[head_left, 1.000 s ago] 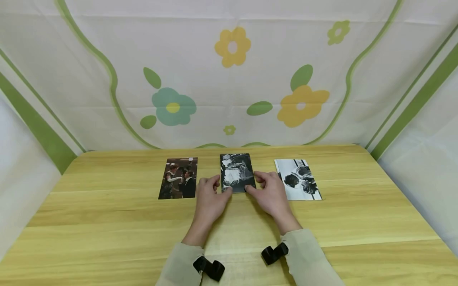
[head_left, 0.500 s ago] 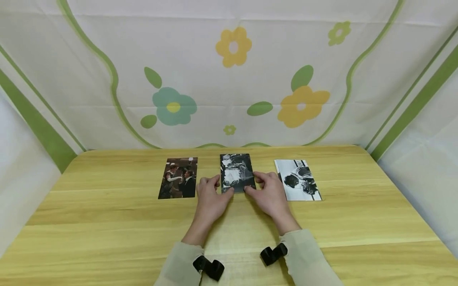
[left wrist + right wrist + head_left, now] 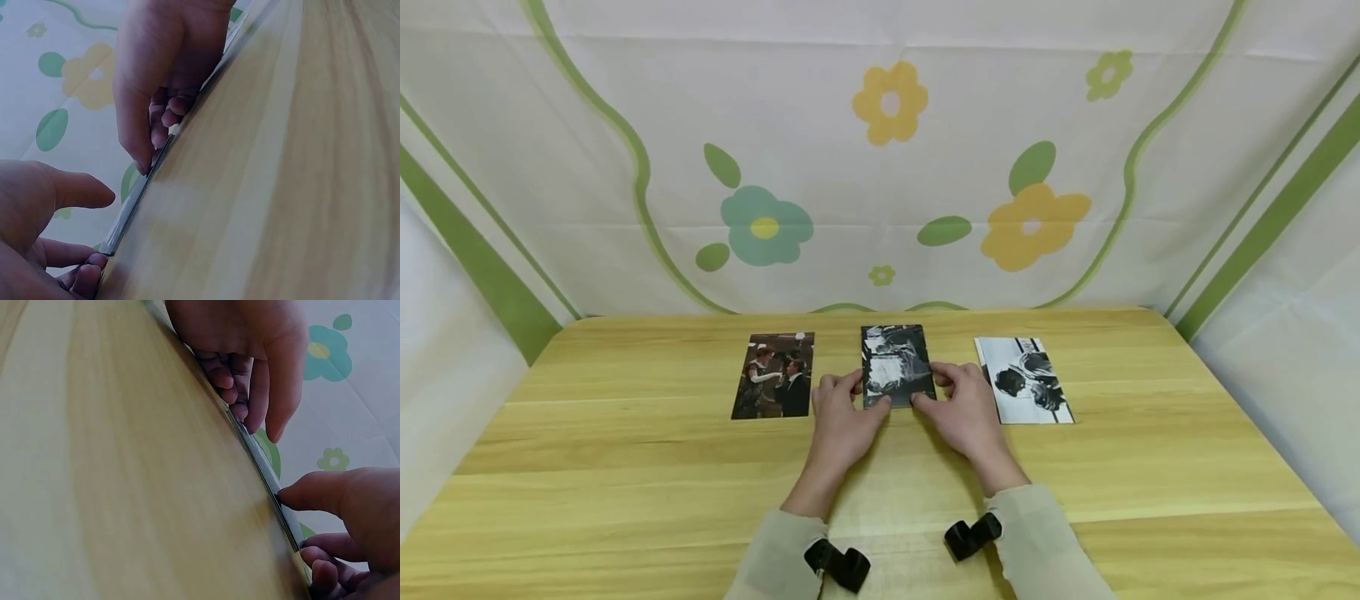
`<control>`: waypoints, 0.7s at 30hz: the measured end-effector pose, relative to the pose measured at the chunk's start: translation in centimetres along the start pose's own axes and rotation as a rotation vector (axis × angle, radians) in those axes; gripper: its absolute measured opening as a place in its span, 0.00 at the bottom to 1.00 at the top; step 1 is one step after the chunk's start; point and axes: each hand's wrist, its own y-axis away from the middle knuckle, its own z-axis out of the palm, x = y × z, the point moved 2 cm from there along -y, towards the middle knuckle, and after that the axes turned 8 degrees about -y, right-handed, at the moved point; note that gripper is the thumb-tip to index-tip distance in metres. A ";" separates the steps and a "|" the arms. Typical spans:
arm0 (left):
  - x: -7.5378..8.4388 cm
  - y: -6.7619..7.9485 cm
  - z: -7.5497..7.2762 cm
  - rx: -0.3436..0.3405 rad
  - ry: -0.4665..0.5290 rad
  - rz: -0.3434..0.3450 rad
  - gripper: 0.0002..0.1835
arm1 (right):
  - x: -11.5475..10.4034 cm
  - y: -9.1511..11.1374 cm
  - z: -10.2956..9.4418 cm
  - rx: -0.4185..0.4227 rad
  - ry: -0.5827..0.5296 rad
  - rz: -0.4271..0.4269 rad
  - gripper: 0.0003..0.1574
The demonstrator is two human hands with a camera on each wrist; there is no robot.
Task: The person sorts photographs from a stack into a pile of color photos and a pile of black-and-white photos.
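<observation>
A small stack of photo cards (image 3: 895, 362), topped by a dark black-and-white picture, lies at the middle of the table's far side; its layered edge (image 3: 265, 478) shows in the right wrist view. My left hand (image 3: 841, 417) holds its left side with curled fingertips, the thumb (image 3: 87, 190) raised just above the near edge. On the other side my right hand (image 3: 962, 408) holds the right edge, its thumb (image 3: 312, 490) against the near edge. A dark colour photo card (image 3: 772, 375) lies left of the hands, and black-and-white photo cards (image 3: 1028, 382) lie to the right.
The wooden table (image 3: 625, 500) stretches toward me and to both sides. Behind it hangs a white cloth (image 3: 820, 150) printed with flowers, and more cloth closes off both sides. A black wrist device (image 3: 837, 565) sits on each sleeve.
Both hands stay at the stack; the right hand and sleeve shift very slightly left. The cards keep their places on the table, and the whole view tilts a little.
</observation>
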 end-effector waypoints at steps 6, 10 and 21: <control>0.0 -0.1 0.1 0.005 0.009 -0.007 0.35 | 0.0 -0.1 0.0 0.006 -0.010 -0.002 0.39; 0.0 0.0 0.1 0.007 0.015 -0.017 0.35 | 0.0 0.0 0.0 0.005 -0.019 0.009 0.39; 0.0 0.0 0.2 0.055 0.078 -0.030 0.31 | -0.3 0.2 -0.1 0.013 -0.065 0.012 0.39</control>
